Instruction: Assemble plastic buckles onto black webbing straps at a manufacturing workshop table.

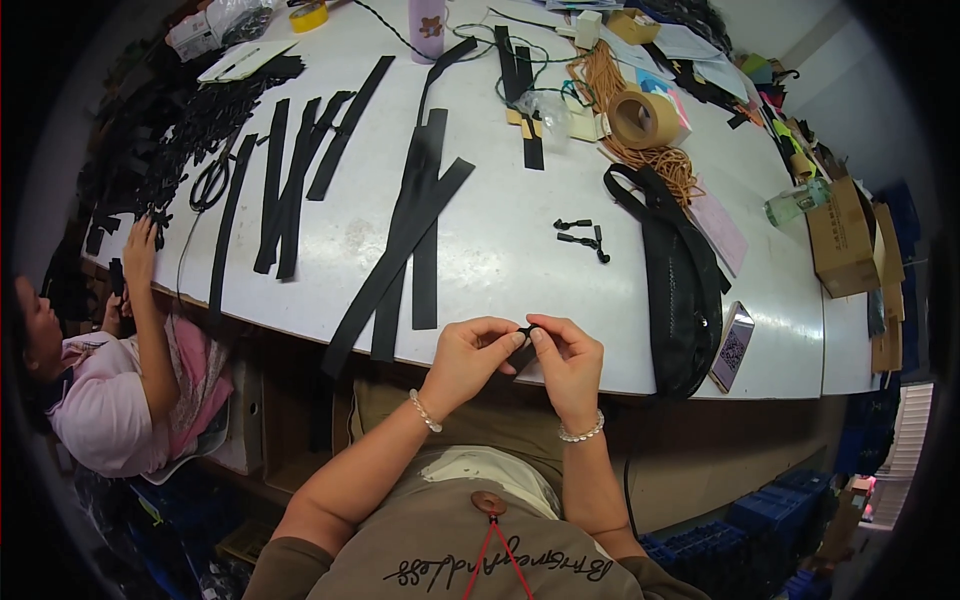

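Note:
At the table's front edge, my left hand [477, 352] and my right hand [566, 362] meet, thumbs and forefingers pinched on a short black strap [519, 357]. Its upper end lies between the fingertips, so its detail is hidden. Left of my hands, several long black straps [425, 250] lie crossed on the white table [520, 260]. Beyond my right hand are a few small black cord-like fittings [580, 238]. A black bag with a strap [682, 290] lies farther right.
A co-worker [120, 390] sits at the left, one hand at a heap of black pieces [170, 140]. Scissors [210, 184] lie near it. A phone [733, 347], tape roll [641, 120], brown cord [655, 165], purple bottle [427, 28] and cardboard box [842, 240] are also there.

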A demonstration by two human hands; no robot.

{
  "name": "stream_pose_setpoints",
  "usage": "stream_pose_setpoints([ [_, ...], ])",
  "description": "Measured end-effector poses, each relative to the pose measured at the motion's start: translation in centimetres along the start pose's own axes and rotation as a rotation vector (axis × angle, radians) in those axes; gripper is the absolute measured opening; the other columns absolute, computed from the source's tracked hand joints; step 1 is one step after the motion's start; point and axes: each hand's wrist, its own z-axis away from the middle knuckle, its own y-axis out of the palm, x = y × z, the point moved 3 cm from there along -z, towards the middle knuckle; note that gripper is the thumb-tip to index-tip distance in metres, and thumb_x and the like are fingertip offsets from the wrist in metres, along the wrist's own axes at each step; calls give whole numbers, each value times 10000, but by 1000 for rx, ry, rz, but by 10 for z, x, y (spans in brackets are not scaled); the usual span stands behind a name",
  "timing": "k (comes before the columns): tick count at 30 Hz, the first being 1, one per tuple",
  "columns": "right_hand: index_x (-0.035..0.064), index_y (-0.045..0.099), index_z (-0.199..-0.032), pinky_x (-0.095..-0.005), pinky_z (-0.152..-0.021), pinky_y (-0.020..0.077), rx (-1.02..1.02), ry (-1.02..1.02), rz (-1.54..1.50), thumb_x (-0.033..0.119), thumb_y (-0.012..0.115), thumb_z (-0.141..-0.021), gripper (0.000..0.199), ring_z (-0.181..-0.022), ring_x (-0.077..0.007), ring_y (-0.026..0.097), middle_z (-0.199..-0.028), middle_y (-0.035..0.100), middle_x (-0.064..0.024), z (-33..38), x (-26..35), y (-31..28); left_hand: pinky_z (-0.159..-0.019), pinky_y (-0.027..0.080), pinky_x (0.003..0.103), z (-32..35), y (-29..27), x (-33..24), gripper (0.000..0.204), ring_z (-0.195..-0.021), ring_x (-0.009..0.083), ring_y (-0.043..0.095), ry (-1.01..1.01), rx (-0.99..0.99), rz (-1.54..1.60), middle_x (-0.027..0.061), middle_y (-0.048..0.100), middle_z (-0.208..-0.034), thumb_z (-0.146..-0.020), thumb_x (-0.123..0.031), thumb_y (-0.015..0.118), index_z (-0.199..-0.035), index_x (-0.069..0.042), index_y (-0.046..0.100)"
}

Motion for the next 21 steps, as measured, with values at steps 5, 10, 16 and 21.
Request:
stream_pose_setpoints([
  [5,-39,664,-947,-191,-614,455,-15,107,-161,15,627,-851,117,-689,-46,553,-803,647,-23,0,-1,3,-478,438,174,-1,-7,6,109,-568,52,554,-16,26,-67,30,636,-739,-844,-82,670,-889,16,655],
  [10,-39,666,-925,-176,-603,448,-28,113,-159,1,640,-835,102,-672,-38,553,-789,645,-17,-1,-3,2,-492,448,176,-1,-4,6,101,-570,48,547,-13,22,-59,26,636,-742,-840,-80,671,-866,13,639],
  [16,-36,665,-889,-177,-582,448,14,131,-121,-4,647,-815,82,-644,-35,552,-763,644,-19,-4,-4,1,-494,449,176,1,-5,7,104,-573,44,545,-1,4,-61,24,634,-745,-844,-85,668,-863,11,632],
  [21,-38,660,-896,-175,-621,454,59,174,-105,-42,639,-809,89,-690,-50,571,-796,648,-33,-3,-3,0,-496,456,177,2,-4,9,108,-583,42,548,3,-15,-42,22,633,-750,-849,-90,665,-865,11,630],
])
